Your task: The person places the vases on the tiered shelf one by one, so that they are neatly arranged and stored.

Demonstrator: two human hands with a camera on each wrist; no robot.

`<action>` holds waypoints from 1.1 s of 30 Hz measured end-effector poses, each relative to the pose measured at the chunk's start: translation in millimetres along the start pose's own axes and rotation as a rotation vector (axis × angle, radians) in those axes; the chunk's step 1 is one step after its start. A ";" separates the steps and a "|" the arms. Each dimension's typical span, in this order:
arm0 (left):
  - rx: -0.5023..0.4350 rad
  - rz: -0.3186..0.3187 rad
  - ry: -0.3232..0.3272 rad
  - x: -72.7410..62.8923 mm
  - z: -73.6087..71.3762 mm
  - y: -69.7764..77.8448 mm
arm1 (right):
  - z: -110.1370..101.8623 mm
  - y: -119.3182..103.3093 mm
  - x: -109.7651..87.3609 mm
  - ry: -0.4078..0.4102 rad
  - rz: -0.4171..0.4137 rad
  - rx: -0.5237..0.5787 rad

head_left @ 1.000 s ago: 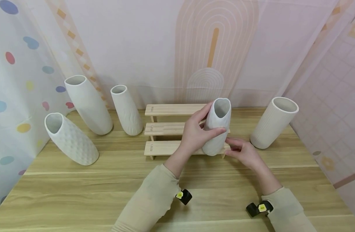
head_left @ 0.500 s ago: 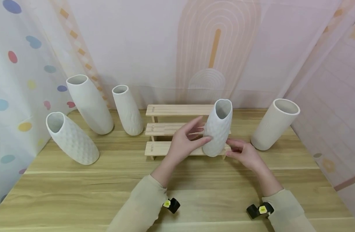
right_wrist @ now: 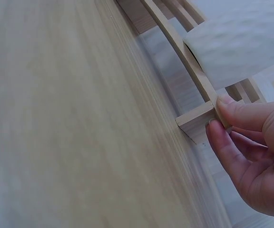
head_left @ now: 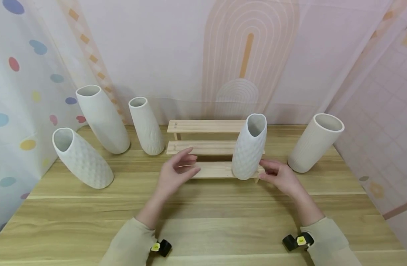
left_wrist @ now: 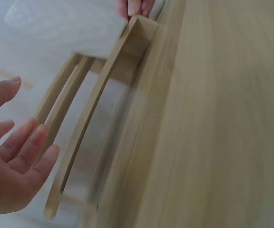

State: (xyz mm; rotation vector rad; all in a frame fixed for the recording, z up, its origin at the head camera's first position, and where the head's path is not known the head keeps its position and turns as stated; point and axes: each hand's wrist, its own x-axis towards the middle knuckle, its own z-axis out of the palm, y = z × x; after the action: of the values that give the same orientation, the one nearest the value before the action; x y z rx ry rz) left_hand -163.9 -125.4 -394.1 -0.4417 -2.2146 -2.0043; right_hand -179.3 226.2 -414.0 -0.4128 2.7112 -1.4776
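Note:
A white vase with a dimpled surface [head_left: 249, 151] stands on the right part of the lowest step of a three-tier wooden shelf [head_left: 210, 170]. My right hand [head_left: 283, 178] pinches the right end of that step between thumb and fingers; the right wrist view shows the hand [right_wrist: 256, 147] on the board's corner, just beside the vase. Over the left end of the same step is my left hand [head_left: 175, 173], fingers loosely bent and holding nothing. In the left wrist view the left hand [left_wrist: 18, 156] is apart from the vase.
Left of the shelf stand a slim white vase [head_left: 146, 127], a tall smooth vase [head_left: 103, 120] and a diamond-textured vase [head_left: 85, 160]. A ribbed cylindrical vase [head_left: 314, 143] is at the right. Patterned curtains [head_left: 176, 55] hang behind the wooden table [head_left: 223, 221].
My left hand has let go of the dimpled vase and moved left, over the left end of the step. The vase stays on the step. My right hand holds its place.

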 end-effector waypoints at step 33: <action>-0.201 0.204 0.513 -113.1 -208.4 37.2 | 0.2 1.2 -1.5 0.014 -0.010 -0.021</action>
State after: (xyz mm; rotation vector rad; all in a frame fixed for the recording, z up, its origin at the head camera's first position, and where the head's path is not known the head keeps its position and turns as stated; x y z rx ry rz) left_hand -67.2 -343.4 -366.8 -0.1379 -1.6097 -1.9615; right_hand -178.1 226.9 -415.2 -0.4187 2.7413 -1.4615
